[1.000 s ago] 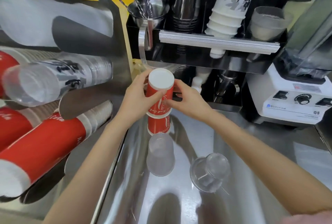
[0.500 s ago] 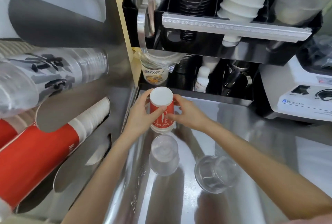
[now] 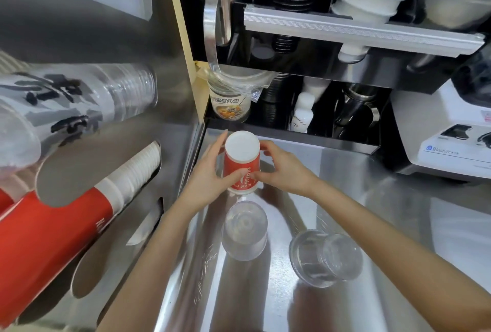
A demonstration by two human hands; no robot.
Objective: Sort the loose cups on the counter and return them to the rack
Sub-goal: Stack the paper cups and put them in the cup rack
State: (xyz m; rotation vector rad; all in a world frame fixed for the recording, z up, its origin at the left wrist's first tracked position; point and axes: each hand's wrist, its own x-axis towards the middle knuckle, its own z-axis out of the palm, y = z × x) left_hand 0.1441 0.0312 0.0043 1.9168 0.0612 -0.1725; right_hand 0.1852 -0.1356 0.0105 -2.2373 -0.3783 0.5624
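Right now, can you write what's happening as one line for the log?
hands: left hand and right hand grip red cup, upside down | counter: two clear cups loose

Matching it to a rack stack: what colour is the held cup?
Red with a white base, head view.
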